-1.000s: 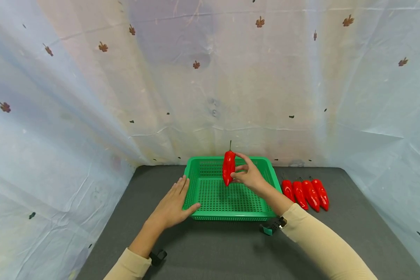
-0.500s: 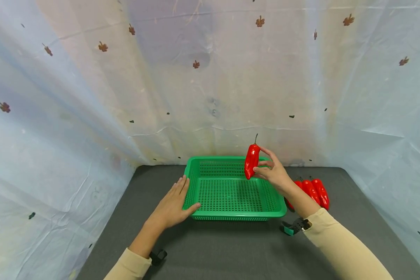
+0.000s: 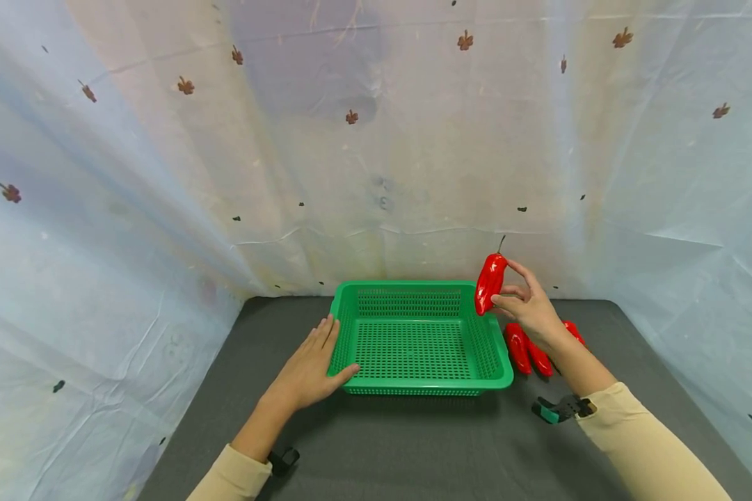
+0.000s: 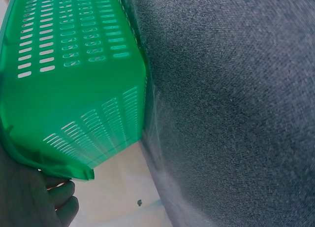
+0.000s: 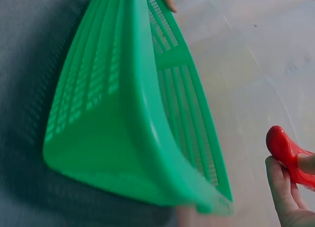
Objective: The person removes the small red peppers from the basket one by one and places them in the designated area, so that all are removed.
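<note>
A glossy red pepper [image 3: 490, 284] with a thin dark stem is pinched between the thumb and fingers of my right hand [image 3: 534, 311]. It hangs stem up, slightly tilted, over the right rim of a green slotted plastic basket [image 3: 422, 384]. In the right wrist view the pepper [image 5: 283, 147] shows at the right edge, apart from the basket [image 5: 142, 113]. My left hand [image 3: 309, 365] rests on the basket's left side with straight fingers. From the left wrist, its fingers [image 4: 61, 195] appear by the basket's rim, in shadow.
Several red peppers [image 3: 517, 348] lie on the dark grey table [image 3: 407, 445] right of the basket, partly hidden by my right arm. A pale plastic sheet [image 3: 382, 160] hangs close behind and on both sides of the table.
My right hand has carried the pepper rightward and slightly up, from above the middle of the basket to its right rim. The left hand and the basket have stayed put.
</note>
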A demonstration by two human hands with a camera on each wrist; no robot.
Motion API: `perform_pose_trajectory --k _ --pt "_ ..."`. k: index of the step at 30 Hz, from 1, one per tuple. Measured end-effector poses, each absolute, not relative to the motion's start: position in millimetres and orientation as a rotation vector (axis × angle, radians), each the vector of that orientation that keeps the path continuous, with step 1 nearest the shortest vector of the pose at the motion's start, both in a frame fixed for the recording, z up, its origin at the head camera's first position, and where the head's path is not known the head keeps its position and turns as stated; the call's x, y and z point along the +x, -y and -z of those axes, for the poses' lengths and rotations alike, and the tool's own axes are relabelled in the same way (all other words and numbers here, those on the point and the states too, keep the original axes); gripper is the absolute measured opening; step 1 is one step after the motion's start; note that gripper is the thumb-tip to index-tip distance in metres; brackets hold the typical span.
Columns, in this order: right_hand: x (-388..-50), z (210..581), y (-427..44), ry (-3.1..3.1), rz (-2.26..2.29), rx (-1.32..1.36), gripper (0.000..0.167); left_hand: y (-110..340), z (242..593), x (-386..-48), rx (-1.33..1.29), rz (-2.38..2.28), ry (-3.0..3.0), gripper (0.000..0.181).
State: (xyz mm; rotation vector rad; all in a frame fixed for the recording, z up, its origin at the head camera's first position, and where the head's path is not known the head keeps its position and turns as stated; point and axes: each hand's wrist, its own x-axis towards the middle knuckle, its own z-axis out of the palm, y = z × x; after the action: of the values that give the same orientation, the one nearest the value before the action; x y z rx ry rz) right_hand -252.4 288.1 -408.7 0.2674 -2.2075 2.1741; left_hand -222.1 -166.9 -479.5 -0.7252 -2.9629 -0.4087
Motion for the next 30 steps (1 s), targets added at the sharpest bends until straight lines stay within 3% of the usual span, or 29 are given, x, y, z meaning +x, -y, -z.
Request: perform_pose_trajectory --k 23,30 --pt "-230.8 436.5 -389.8 2.147 -2.12 0.106 0.095 167.0 482.6 -223.6 -0.725 0.423 2.95 0.107" --pt "-228.7 453.6 -422.7 2.214 -2.031 0.174 0.092 166.6 482.7 -223.1 -0.723 0.42 2.944 0.107"
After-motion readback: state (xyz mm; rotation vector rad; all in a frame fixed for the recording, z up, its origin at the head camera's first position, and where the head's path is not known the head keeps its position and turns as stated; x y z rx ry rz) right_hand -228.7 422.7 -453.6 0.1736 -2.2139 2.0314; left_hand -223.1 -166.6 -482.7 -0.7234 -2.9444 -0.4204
